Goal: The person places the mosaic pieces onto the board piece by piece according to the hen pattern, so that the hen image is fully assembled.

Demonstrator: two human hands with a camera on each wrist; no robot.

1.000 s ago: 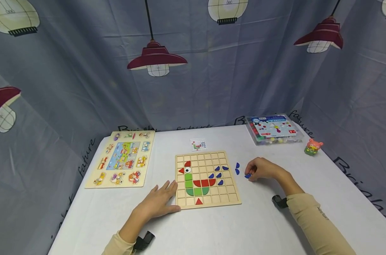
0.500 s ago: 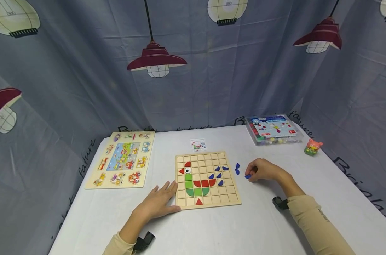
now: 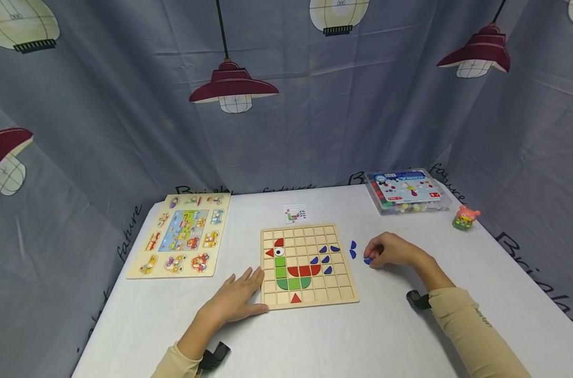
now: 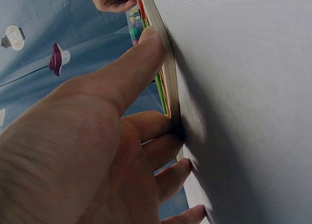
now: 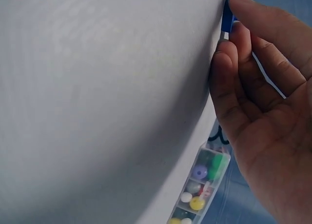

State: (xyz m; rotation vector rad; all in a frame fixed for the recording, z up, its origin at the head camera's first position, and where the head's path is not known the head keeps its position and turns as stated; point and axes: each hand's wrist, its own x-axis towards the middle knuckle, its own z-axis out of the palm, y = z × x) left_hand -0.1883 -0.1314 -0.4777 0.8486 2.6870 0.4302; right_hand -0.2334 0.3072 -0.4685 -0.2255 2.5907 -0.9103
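A square wooden grid board (image 3: 333,294) lies on the white table, with red, green and blue pieces laid as a bird shape. My left hand (image 3: 234,299) rests at its left edge, fingers spread and thumb at the lower left corner. To the right of the board, my right hand (image 3: 390,250) pinches a blue petal-shaped piece (image 3: 368,261) with thumb and fingertips, at the tabletop. The right wrist view shows the thumb against this blue piece (image 5: 227,14), its far side partly hidden. Two more blue pieces (image 3: 353,249) lie between that hand and the board.
Behind the board lies a small picture card (image 3: 294,214). A wooden picture puzzle (image 3: 220,247) is at the left. At the back right are a clear plastic box of beads (image 3: 406,191) and a small pink-and-green toy figure (image 3: 465,218).
Almost nothing differs. The right hand keeps its hold on the blue piece with only a very slight shift, and the left hand stays at the board's edge.
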